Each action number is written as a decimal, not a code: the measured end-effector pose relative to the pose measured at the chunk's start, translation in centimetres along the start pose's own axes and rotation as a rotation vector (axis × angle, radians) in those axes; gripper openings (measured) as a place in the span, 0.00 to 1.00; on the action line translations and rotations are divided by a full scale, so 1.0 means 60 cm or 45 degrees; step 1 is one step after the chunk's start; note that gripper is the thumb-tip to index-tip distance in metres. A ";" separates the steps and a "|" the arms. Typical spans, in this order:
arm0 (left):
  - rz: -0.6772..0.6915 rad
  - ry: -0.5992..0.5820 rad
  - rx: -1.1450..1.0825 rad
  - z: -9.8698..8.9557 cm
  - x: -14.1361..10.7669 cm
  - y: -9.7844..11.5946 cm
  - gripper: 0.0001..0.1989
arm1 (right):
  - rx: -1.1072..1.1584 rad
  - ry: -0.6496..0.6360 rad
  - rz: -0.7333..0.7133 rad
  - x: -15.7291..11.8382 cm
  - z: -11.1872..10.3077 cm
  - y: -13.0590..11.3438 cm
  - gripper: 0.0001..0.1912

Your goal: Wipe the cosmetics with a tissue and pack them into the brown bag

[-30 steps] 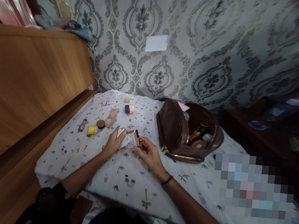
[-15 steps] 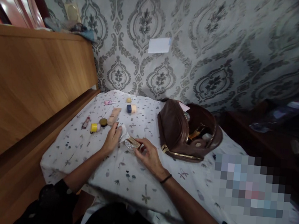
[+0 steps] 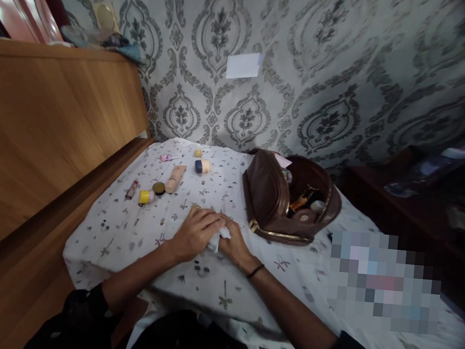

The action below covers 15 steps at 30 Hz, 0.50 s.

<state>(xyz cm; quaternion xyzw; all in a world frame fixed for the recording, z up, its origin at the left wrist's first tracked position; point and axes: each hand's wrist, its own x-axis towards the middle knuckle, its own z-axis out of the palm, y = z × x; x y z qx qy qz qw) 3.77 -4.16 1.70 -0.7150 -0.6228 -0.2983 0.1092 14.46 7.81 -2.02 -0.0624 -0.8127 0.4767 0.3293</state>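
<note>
In front of me, over the patterned cloth, both hands are together. My left hand [image 3: 195, 235] is closed on a crumpled white tissue [image 3: 213, 243] and lies across the fingers of my right hand [image 3: 236, 246]. My right hand is closed around a small glittery gold case, which is now almost wholly hidden behind the left hand. Part of the tissue pokes out between the two palms. Beyond the hands, the nearest things are a beige tube [image 3: 175, 179] at the left and a brown leather bag [image 3: 269, 199] at the right.
Left on the cloth [image 3: 121, 241] lie a round dark-gold pot [image 3: 158, 188], a yellow-capped bottle [image 3: 145, 196], a lip gloss tube [image 3: 132, 189], a pink tube [image 3: 169, 158], a blue-capped jar [image 3: 201, 166] and a small yellow item [image 3: 198, 153]. The unzipped bag holds several items.
My left hand has moved right with the tissue and now covers the gold case and the right hand's fingers. My right hand stays nearly in place. The view has shifted slightly.
</note>
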 end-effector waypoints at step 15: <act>-0.439 0.317 -0.270 -0.003 -0.011 -0.063 0.14 | -0.275 -0.058 -0.026 0.011 -0.002 -0.016 0.07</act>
